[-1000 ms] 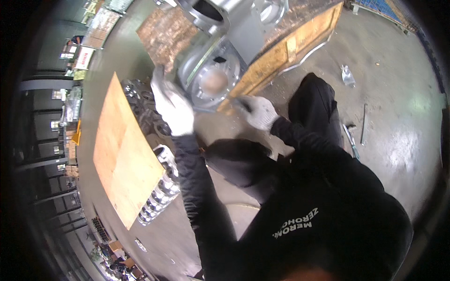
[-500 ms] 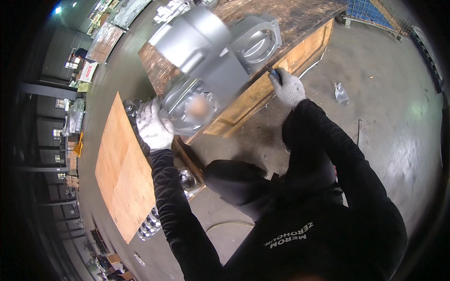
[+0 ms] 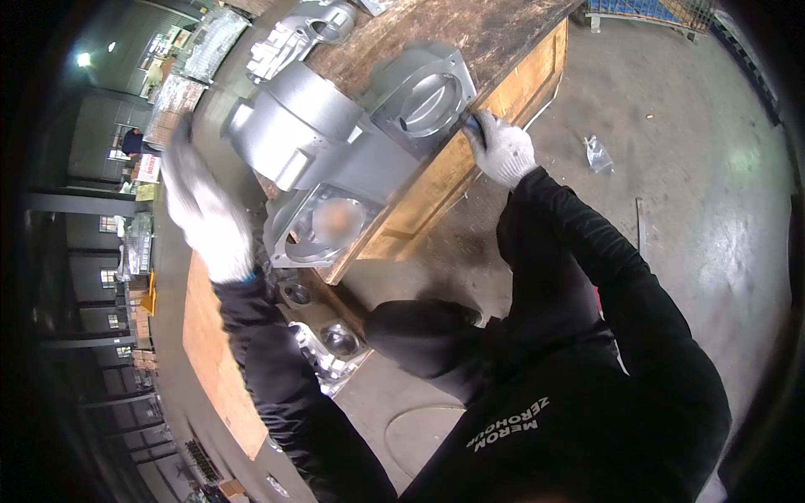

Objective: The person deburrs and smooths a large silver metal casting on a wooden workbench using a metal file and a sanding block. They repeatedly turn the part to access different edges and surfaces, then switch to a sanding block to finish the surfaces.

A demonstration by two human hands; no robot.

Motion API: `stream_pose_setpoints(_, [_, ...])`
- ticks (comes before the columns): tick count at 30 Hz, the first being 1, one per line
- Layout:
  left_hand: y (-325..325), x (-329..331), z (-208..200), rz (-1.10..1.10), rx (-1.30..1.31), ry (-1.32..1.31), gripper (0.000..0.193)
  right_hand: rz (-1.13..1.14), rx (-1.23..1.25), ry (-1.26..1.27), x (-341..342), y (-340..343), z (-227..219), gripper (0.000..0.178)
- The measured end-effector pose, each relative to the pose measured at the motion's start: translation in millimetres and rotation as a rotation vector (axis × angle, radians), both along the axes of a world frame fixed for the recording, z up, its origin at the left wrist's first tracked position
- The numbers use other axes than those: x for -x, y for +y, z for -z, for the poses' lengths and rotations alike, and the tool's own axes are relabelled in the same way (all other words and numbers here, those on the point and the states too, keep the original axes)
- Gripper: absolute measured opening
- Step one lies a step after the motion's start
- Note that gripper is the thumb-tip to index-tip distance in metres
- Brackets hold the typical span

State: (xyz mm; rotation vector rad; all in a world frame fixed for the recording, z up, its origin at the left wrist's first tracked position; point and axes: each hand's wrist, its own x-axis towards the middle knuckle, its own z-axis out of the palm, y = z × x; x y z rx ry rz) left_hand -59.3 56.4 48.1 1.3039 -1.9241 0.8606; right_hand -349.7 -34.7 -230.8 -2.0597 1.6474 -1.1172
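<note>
One wooden table [image 3: 503,33], crate-sided and scuffed, is the biggest thing before us; we take it as landmark. Left of the table, lower down, lies a plywood sheet [image 3: 220,352], perhaps a cover or divider for the smaller castings [image 3: 340,339] between it and the table's near corner.

On the table, toward its left edge, we note the largest grey casting [image 3: 293,109], its cylinder on its side; we judge the boxy part keeps it from rolling. At the table's right edge sits a flanged casting [image 3: 419,92]; another flanged piece [image 3: 295,225] occupies the near corner. Their round openings face us, which probably leaves the bores easy to reach. Overlap hides whether any are joined.

Our gloved left hand [image 3: 208,210] hangs off the table's left edge, blurred, fingers long and close together, nothing visible in them; contact with the casting we cannot tell. Our gloved right hand [image 3: 507,151] is at the table's right edge, fingers curled around a small dark, bluish object [image 3: 475,126], seemingly for a firm grip. Its kind we cannot make out.
</note>
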Motion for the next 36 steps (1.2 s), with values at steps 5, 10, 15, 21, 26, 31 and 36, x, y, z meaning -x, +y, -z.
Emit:
stream_pose_setpoints(5, [-64,26,2,-0.176,-0.29,0.231,0.056,0.115,-0.149,-0.002,-2,-20,12,0.034])
stream_pose_setpoints(10, [-63,20,0,-0.259,-0.294,0.144,0.061,0.115,-0.23,-0.071,-27,-14,22,0.035])
stream_pose_setpoints(15, [-84,11,11,-0.352,-0.448,0.17,0.066,0.072,-0.313,-0.07,-54,18,27,0.036])
stream_pose_setpoints(21, [-74,11,0,-0.278,-0.344,0.197,0.065,0.032,-0.287,-0.186,-100,35,-4,0.032])
stream_pose_setpoints(26, [-75,24,12,-0.27,-0.28,0.196,0.058,-0.04,-0.196,-0.175,-101,37,-33,0.035])
stream_pose_setpoints(31, [-59,37,-9,-0.35,-0.406,0.213,0.062,-0.197,-0.288,-0.117,-86,29,-94,0.046])
stream_pose_setpoints(36, [-79,33,13,-0.286,-0.344,0.224,0.057,-0.277,-0.273,0.135,-39,-6,-122,0.051])
